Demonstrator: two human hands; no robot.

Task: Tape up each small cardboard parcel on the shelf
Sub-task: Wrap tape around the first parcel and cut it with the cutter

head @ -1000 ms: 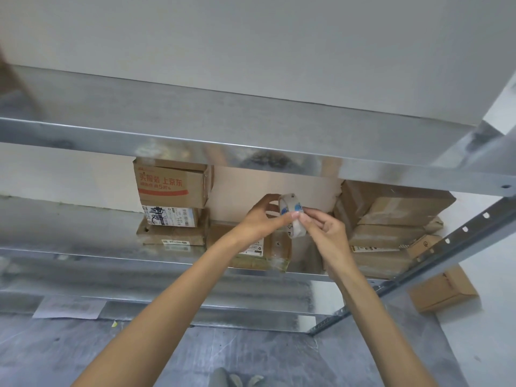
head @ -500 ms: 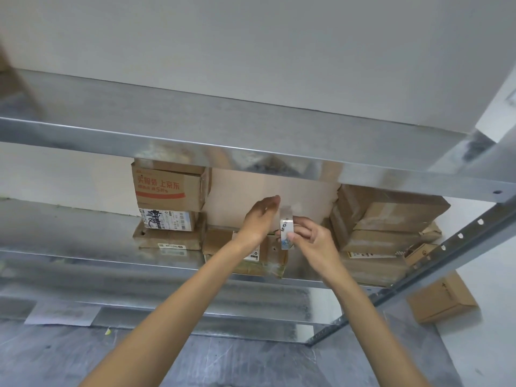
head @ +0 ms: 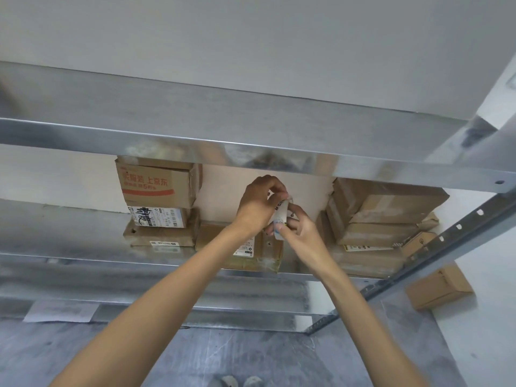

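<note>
Above a flat brown cardboard parcel [head: 252, 250] lying on the galvanised metal shelf [head: 83, 247], a clear roll of packing tape [head: 280, 219] is pinched at its top by the raised left hand [head: 258, 203] and gripped from below by the right hand [head: 300, 229].

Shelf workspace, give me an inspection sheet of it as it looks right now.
Surface: metal shelf, boxes along the back.
Job's things: tape roll held above a flat parcel; left stack; right stack.
Clutter: a box on the floor by the upright; paper sheet lower down.
Grippers: left hand and right hand both on the roll.
Cables: nothing seen.
Surroundings: white wall, grey floor.
</note>
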